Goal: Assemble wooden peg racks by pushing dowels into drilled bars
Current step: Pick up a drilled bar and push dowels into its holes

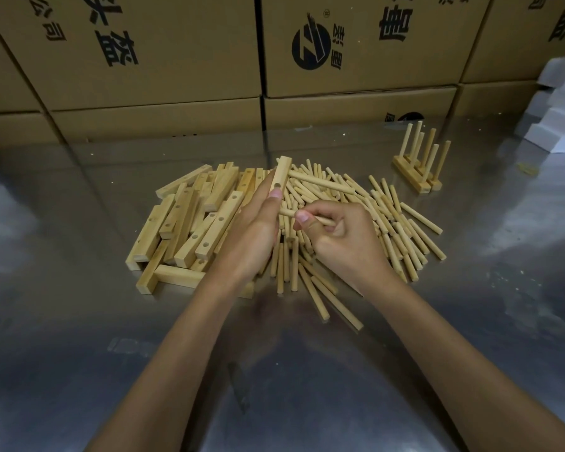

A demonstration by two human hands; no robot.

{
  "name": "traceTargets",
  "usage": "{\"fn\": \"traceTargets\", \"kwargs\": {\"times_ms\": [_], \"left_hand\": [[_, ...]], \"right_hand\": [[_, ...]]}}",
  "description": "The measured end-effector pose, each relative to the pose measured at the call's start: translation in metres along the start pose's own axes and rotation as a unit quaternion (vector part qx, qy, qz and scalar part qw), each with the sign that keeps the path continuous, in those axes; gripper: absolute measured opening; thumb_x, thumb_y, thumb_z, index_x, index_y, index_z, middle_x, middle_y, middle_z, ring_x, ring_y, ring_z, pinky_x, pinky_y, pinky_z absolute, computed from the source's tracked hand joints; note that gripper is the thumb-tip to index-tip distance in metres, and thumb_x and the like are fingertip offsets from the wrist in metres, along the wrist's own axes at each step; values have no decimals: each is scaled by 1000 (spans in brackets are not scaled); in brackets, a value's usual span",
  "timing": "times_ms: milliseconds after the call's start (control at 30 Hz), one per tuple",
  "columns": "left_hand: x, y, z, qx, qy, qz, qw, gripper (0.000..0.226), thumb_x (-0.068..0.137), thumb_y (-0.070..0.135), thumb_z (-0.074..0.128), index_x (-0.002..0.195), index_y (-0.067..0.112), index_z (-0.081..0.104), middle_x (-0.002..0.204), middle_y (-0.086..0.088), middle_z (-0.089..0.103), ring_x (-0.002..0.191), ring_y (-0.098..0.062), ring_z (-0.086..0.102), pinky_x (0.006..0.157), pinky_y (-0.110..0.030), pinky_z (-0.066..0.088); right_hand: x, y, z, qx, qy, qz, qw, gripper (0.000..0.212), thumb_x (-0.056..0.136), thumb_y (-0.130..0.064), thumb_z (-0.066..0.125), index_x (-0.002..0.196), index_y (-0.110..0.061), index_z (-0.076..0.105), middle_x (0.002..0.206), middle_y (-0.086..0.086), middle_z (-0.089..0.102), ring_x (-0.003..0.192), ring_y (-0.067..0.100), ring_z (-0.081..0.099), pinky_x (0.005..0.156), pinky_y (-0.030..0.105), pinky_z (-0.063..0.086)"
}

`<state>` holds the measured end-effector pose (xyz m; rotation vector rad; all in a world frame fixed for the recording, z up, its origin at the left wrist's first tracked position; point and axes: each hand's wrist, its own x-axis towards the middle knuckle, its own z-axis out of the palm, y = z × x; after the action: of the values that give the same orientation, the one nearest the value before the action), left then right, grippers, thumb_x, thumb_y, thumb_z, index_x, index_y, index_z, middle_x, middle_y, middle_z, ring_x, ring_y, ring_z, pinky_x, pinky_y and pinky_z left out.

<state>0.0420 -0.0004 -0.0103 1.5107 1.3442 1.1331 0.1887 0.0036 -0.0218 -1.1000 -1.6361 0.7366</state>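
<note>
My left hand point(255, 230) is gripping a drilled bar point(282, 173) upright over the piles, while my right hand point(336, 236) is pinching a dowel point(291, 213) toward it. Finished racks point(418, 164) are standing on the table point(79, 321) at two o'clock.

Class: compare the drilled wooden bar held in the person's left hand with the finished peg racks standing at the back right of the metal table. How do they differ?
The pale square drilled wooden bar is gripped off the table by the left hand; the finished peg racks stand on the shiny metal table. The bar shows an empty hole and one dowel sticking sideways; the racks carry several upright dowels. Both are light, unpainted wood.
</note>
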Motion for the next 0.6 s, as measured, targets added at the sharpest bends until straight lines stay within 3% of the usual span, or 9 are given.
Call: {"fn": "traceTargets", "kwargs": {"times_ms": [100, 133, 167, 233, 300, 367, 433, 500, 600], "left_hand": [[6, -2, -6, 12, -19, -7, 1000, 44, 106, 55, 30, 150, 57, 28, 138, -8, 59, 131, -20, 52, 108, -51, 40], [7, -2, -8, 17, -23, -7, 1000, 46, 106, 55, 31, 151, 54, 28, 134, -4, 62, 130, -16, 52, 109, -49, 39], [9, -2, -11, 16, -15, -8, 1000, 47, 106, 54, 32, 152, 49, 30, 124, 1, 67, 127, -10, 54, 107, -47, 39], [12, -3, -19, 0, 48, -11, 999, 46, 107, 50, 33, 151, 37, 39, 81, 16, 65, 89, 8, 63, 97, -45, 46], [17, -8, -29, -15, 113, -30, 993, 47, 108, 46, 32, 149, 24, 43, 61, 15, 58, 65, 5, 62, 99, -49, 44], [22, -12, -41, -40, 132, -61, 989, 51, 108, 45, 31, 148, 15, 42, 57, 13, 59, 92, -20, 70, 109, -64, 37], [25, -15, -49, -64, 130, -88, 985, 53, 108, 44, 31, 148, 11, 41, 57, 11, 60, 121, -49, 55, 111, -71, 29], [26, -16, -51, -68, 131, -104, 984, 52, 108, 42, 32, 148, 11, 42, 58, 11, 60, 129, -54, 46, 112, -71, 27], [26, -15, -49, -73, 126, -114, 983, 50, 108, 43, 34, 148, 16, 43, 63, 9, 61, 130, -54, 46, 112, -70, 28]], "right_hand": [[6, -3, -9, 19, -34, 30, 999, 12, 94, -25, 67, 90, -25, 77, 85, -11, 75, 85, 3, 68, 82, 24, 50], [8, -2, -12, 24, -42, 38, 998, 11, 94, -29, 67, 93, -25, 78, 86, -15, 74, 86, 0, 66, 84, 25, 48], [10, -1, -15, 35, -44, 54, 997, 14, 93, -36, 67, 94, -27, 78, 82, -18, 72, 78, -2, 64, 78, 24, 47], [11, 3, -20, 81, -11, 112, 990, 26, 95, -48, 58, 95, -30, 76, 67, -15, 62, 59, 4, 53, 58, 22, 42], [11, 11, -20, 56, 22, 117, 991, 33, 103, -44, 44, 97, -29, 73, 71, -7, 58, 59, 6, 49, 54, 18, 40], [9, 16, -16, -96, -48, 51, 993, 29, 104, -30, 44, 101, -28, 73, 98, -14, 64, 78, -5, 55, 71, 13, 42], [5, 19, -8, -223, -174, -17, 959, 23, 96, -21, 54, 104, -28, 74, 107, -13, 57, 103, 1, 49, 88, 20, 41], [1, 23, 0, -262, -238, -58, 933, 26, 91, -14, 62, 106, -32, 74, 105, -10, 50, 106, 6, 40, 92, 20, 36], [2, 26, 1, -260, -222, -93, 935, 20, 90, -13, 67, 95, -30, 75, 106, -14, 48, 102, 1, 35, 87, 12, 28]]}}
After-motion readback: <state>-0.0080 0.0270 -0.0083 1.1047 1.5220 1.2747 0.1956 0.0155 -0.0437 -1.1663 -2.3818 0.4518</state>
